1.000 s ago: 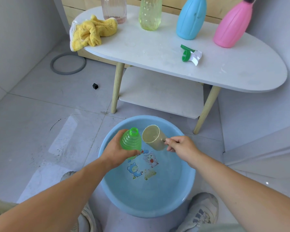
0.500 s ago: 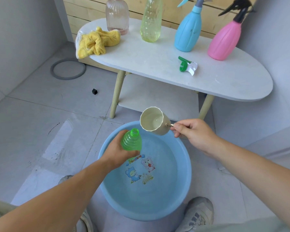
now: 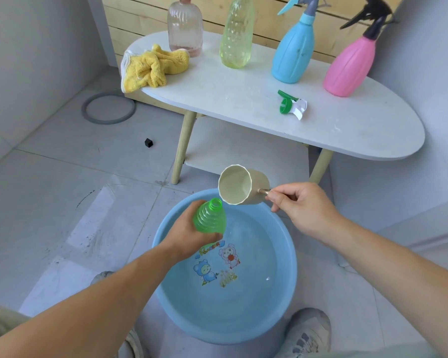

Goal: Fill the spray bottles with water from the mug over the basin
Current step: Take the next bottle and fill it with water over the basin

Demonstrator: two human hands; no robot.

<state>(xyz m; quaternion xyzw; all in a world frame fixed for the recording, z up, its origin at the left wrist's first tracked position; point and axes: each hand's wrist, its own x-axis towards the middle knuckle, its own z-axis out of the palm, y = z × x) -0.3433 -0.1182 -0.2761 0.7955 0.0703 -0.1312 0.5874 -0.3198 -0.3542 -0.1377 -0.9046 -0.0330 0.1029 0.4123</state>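
My left hand [image 3: 185, 235] grips an open green bottle [image 3: 209, 215] over the far rim of the blue basin [image 3: 291, 280], which holds water. The bottle's neck points up and to the right. A cream mug [image 3: 239, 184] hangs tipped on its side just above and right of the neck, its mouth facing me. My right hand [image 3: 301, 209] pinches the mug's metal handle. The green spray head [image 3: 291, 105] lies loose on the white table [image 3: 243, 99].
On the table stand a clear pinkish bottle [image 3: 184, 25], a yellow-green bottle [image 3: 236, 34], a blue spray bottle [image 3: 294, 47] and a pink spray bottle [image 3: 351, 65], beside a yellow cloth [image 3: 153, 67]. My shoes [image 3: 307, 334] flank the basin. A grey ring [image 3: 108, 107] lies on the floor.
My right hand lifted the mug out of the basin and tipped it beside the bottle's neck. My left hand raised the bottle slightly. The view tilted up.
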